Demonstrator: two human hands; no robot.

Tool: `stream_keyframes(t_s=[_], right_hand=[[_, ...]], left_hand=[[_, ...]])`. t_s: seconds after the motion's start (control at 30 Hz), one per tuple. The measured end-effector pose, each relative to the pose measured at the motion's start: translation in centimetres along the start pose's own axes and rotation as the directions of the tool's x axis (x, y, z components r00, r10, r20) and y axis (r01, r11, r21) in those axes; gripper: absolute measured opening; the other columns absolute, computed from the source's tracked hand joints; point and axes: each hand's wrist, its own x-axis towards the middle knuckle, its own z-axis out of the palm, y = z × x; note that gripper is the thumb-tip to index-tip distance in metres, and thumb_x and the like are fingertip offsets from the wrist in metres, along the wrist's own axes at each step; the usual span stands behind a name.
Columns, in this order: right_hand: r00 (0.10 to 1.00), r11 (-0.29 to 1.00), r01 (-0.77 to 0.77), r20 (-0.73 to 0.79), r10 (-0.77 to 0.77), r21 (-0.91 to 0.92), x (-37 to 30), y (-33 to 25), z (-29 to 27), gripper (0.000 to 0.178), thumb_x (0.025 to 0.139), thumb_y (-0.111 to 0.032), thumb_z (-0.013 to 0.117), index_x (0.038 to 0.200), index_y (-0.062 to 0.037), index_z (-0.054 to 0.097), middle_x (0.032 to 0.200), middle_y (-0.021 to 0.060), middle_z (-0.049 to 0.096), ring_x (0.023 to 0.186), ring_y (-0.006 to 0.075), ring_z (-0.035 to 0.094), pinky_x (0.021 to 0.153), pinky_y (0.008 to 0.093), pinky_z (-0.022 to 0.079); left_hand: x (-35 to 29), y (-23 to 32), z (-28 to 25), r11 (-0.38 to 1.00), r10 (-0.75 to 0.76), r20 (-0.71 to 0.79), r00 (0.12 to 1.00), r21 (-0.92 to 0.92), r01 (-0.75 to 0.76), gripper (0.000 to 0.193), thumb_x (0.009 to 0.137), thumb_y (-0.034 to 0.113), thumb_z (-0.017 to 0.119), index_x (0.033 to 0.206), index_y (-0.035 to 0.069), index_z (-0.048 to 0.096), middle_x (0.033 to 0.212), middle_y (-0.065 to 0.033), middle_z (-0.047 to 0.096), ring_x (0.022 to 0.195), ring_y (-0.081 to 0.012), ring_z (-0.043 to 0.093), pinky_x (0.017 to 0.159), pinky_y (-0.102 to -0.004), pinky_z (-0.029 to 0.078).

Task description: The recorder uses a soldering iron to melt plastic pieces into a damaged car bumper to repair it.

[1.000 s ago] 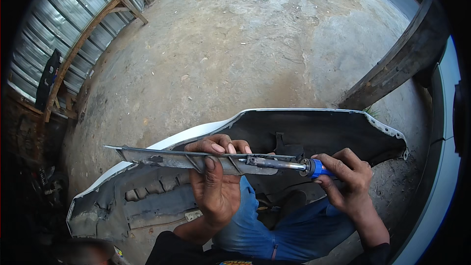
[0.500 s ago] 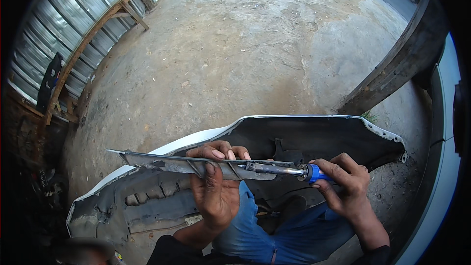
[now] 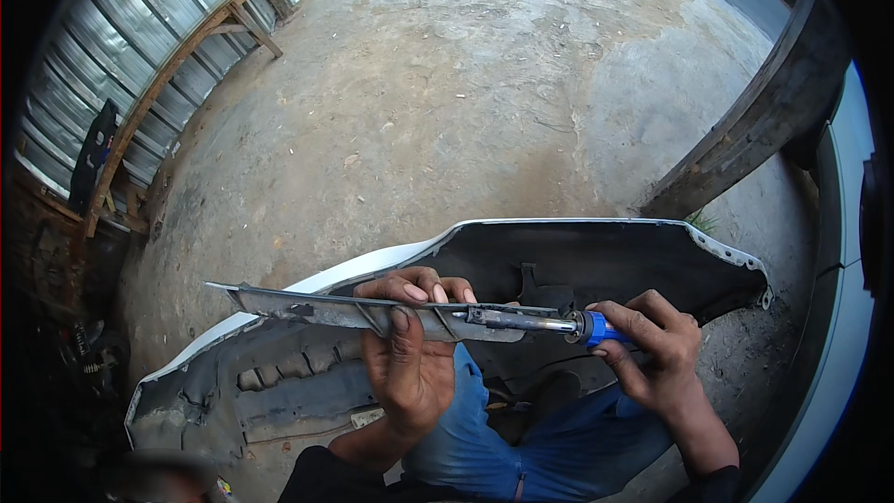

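Note:
My left hand (image 3: 406, 354) grips a long, narrow grey plastic trim piece (image 3: 321, 314), thumb on the near face and fingers over the far edge. My right hand (image 3: 659, 345) is closed around the blue handle of a soldering iron (image 3: 535, 322). Its metal shaft points left along the trim piece, and the dark tip end lies against the right part of that piece. Whether the plastic is melting there is too small to tell. Under both hands, a car bumper (image 3: 596, 247) with a white edge and dark inner side spreads across the ground.
A wooden post (image 3: 745, 130) leans at the right, beside a pale car panel (image 3: 829, 345). Corrugated metal sheeting (image 3: 112, 47) and a wooden frame (image 3: 168, 65) stand at the left. Rough concrete ground (image 3: 438, 102) stretches ahead. My jeans-clad legs (image 3: 549, 447) are beneath my hands.
Both hands, the trim piece and the soldering iron hold almost the same position. A motorbike at the far upper right has gone out of view.

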Motion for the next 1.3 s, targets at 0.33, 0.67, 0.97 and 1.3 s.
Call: stream_keyframes(t_s=[0.33, 0.67, 0.97, 1.3], right_hand=[[1.0, 1.0, 0.006, -0.009, -0.007, -0.006, -0.01, 0.01, 0.11, 0.045, 0.079, -0.022, 0.089, 0.121, -0.0116, 0.079, 0.082, 0.0062, 0.066, 0.064, 0.0184, 0.067, 0.054, 0.0317, 0.052], [1.0, 1.0, -0.025, 0.014, 0.025, -0.002, -0.28, -0.25, -0.05, 0.044, 0.08, -0.023, 0.089, 0.122, -0.0123, 0.079, 0.082, 0.0049, 0.065, 0.063, 0.017, 0.066, 0.054, 0.031, 0.051], [0.999, 0.996, 0.004, 0.049, 0.001, -0.087, -0.08, 0.26, -0.01, 0.044, 0.082, -0.025, 0.088, 0.123, -0.0128, 0.078, 0.083, 0.0042, 0.065, 0.064, 0.0164, 0.065, 0.054, 0.0299, 0.05], [0.997, 0.998, 0.038, 0.072, -0.033, -0.059, -0.34, 0.24, 0.07, 0.048, 0.08, -0.027, 0.088, 0.125, -0.0124, 0.078, 0.084, 0.0036, 0.064, 0.063, 0.0147, 0.064, 0.054, 0.0305, 0.047]], left_hand=[[0.09, 0.14, 0.26, 1.0, -0.009, 0.008, 1.0, -0.021, 0.009, 0.021, 0.113, 0.023, 0.048, 0.125, 0.005, 0.046, 0.116, -0.0156, 0.048, 0.11, -0.0317, 0.057, 0.096, -0.05, 0.056], [-0.09, -0.06, 0.14, 0.999, 0.019, -0.04, 0.999, 0.029, -0.017, 0.02, 0.113, 0.022, 0.048, 0.123, 0.004, 0.047, 0.114, -0.0148, 0.05, 0.105, -0.0279, 0.056, 0.095, -0.0473, 0.051], [0.06, 0.49, 0.78, 0.966, -0.148, -0.144, 0.978, 0.19, 0.174, 0.024, 0.115, 0.03, 0.044, 0.129, 0.011, 0.046, 0.115, -0.0088, 0.051, 0.111, -0.0245, 0.058, 0.091, -0.046, 0.066], [0.22, 0.66, 0.61, 0.968, -0.166, -0.223, 0.961, 0.148, 0.202, 0.026, 0.115, 0.03, 0.045, 0.131, 0.009, 0.049, 0.116, -0.0069, 0.054, 0.119, -0.0222, 0.061, 0.095, -0.0384, 0.063]])
